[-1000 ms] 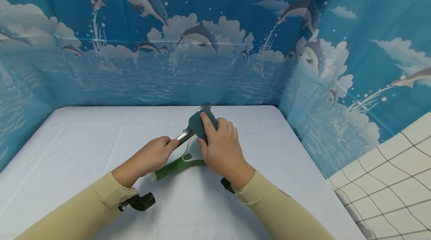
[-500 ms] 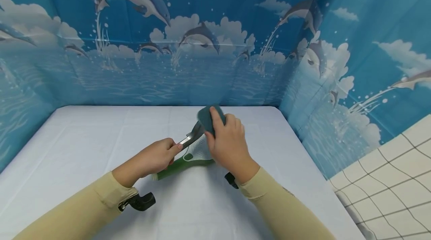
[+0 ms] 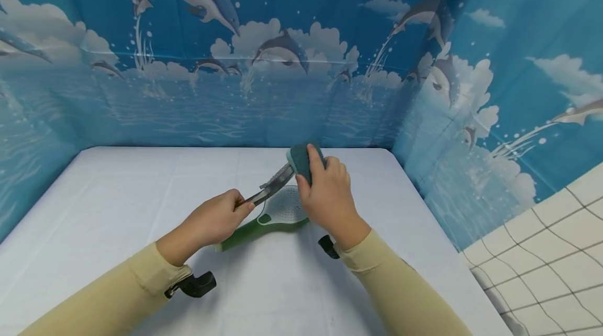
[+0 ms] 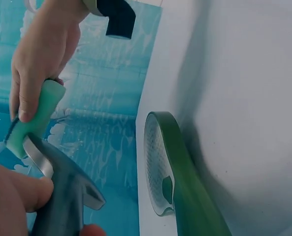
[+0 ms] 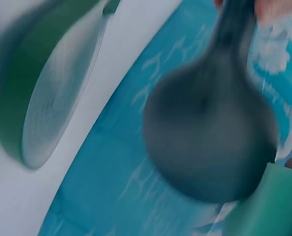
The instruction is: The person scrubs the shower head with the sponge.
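Observation:
My left hand [image 3: 221, 218] grips the handle of a metal spoon [image 3: 272, 188] and holds it slanted above the table. At the spoon's far end my right hand [image 3: 328, 193] pinches a teal sponge [image 3: 300, 160] against the bowl. The left wrist view shows the sponge [image 4: 35, 123] pressed on the spoon [image 4: 62, 189], with the right hand [image 4: 40, 54] above it. The spoon's round bowl [image 5: 210, 142] fills the blurred right wrist view, the sponge [image 5: 261, 206] at its lower edge. A green-handled strainer ladle [image 3: 280, 213] lies flat on the table under both hands.
The table is covered with a white cloth [image 3: 118, 194]. Blue dolphin-print sheets [image 3: 282, 90] wall it in at the back and on both sides. A white tiled floor [image 3: 556, 252] shows at the lower right. Black wrist camera mounts [image 3: 195, 284] sit on both sleeves.
My right hand has slid the sponge up along the spoon towards its far end, uncovering the strainer's perforated head. The left hand has kept its grip and hardly moved.

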`<state>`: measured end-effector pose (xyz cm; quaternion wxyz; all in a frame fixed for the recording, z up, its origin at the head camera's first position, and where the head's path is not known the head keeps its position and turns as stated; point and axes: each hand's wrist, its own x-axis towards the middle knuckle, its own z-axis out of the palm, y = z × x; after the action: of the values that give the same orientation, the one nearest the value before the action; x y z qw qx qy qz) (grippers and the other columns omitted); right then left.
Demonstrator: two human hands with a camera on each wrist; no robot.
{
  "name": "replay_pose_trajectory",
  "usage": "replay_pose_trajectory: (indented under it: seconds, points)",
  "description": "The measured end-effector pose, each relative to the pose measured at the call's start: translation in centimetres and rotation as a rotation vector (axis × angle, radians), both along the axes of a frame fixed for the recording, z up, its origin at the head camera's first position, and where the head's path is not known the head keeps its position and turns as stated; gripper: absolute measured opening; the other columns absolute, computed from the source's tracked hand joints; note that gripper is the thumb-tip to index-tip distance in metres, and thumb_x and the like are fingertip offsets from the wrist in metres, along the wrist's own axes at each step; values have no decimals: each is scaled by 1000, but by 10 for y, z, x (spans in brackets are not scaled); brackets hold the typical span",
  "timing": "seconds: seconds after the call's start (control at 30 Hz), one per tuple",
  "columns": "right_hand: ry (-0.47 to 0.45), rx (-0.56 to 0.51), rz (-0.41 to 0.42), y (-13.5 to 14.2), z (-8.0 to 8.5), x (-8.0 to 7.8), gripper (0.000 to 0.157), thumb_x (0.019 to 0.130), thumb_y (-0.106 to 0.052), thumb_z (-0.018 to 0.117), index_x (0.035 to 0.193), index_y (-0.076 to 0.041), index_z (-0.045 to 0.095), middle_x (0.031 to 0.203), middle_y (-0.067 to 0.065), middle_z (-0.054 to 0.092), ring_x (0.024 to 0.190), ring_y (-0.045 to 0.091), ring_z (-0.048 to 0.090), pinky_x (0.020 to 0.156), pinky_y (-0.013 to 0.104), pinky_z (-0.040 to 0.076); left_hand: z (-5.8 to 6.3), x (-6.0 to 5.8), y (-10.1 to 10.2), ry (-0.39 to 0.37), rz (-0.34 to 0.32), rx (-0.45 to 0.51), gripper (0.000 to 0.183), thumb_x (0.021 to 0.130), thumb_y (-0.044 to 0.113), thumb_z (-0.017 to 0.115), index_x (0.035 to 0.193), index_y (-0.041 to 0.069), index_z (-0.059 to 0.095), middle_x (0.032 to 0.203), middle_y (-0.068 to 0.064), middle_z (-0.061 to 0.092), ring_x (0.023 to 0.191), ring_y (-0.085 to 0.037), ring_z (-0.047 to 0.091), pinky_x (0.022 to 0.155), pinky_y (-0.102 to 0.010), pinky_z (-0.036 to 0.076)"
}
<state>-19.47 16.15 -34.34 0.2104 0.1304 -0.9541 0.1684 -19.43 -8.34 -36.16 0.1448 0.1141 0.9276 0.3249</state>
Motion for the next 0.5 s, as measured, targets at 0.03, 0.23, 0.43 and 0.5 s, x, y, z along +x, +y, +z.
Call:
replay_pose_trajectory:
  seconds: [0.03,0.23,0.43,0.5]
  points:
    - [-15,-11,-20,2,1,0,68,108,-33,59,165,-10,31,128,29,50,106,38,49,93,55,42,0,0,0,5,4,-13,38,112,43,49,122,7,58,81,-6,57,63,-19,48,59,-34,38]
    - [44,111,66,-4,-6,10,68,106,-34,63,163,-8,38,124,30,52,92,34,48,80,49,43,-1,-2,0,43,33,-28,40,109,44,55,124,7,56,81,-6,57,60,-19,49,58,-35,40]
    - [-34,103,-41,4,-7,3,67,107,-36,60,164,-10,36,125,29,53,101,37,51,87,51,44,-3,-2,-1,80,58,-58,42,107,42,60,127,6,56,83,-6,57,60,-19,48,57,-34,39]
    - [-56,102,-93,6,-7,1,67,107,-35,60,164,-9,35,125,30,52,101,37,50,88,51,43,-4,-2,-1,101,57,-76,41,106,41,61,128,7,56,85,-6,58,62,-19,49,58,-34,39]
